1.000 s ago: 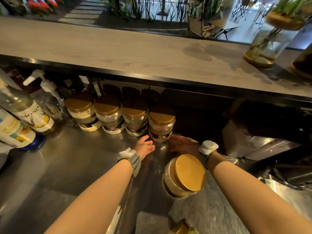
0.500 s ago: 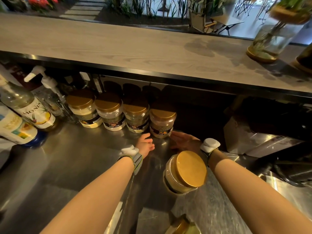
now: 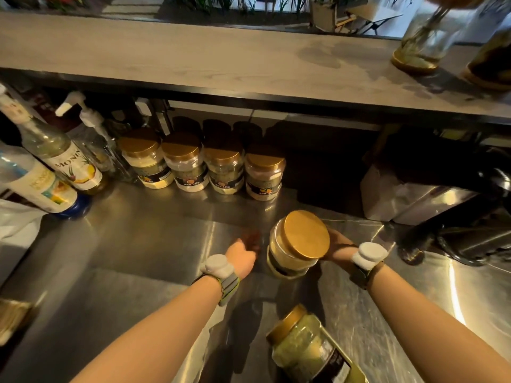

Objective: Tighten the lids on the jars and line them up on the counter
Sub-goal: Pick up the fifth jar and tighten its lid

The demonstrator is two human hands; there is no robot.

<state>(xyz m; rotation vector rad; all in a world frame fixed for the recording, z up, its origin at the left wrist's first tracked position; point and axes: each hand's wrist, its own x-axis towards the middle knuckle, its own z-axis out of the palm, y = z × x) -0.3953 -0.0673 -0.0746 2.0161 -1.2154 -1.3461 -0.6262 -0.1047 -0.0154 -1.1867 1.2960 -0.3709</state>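
Four gold-lidded jars stand in a row at the back of the steel counter [image 3: 138,244]: first jar [image 3: 142,161], second jar [image 3: 184,165], third jar [image 3: 224,168], fourth jar [image 3: 264,176]. A fifth jar [image 3: 296,244] of pale powder stands nearer me, slightly tilted. My right hand [image 3: 336,244] is wrapped around its right side, with the fingers hidden behind it. My left hand [image 3: 243,257] is blurred just left of this jar and holds nothing. A sixth jar [image 3: 304,346], with green powder, sits close to the front edge.
Syrup bottles [image 3: 72,164] and a pump bottle [image 3: 91,128] crowd the back left. A wooden bar top [image 3: 221,59] overhangs the jar row, with a glass vase [image 3: 425,37] on it. A steel box [image 3: 409,197] and dark equipment [image 3: 470,233] fill the right side.
Both hands have drawn back from the fourth jar in the row toward me. My right hand has closed on the side of the fifth jar; my left hand has come beside it.
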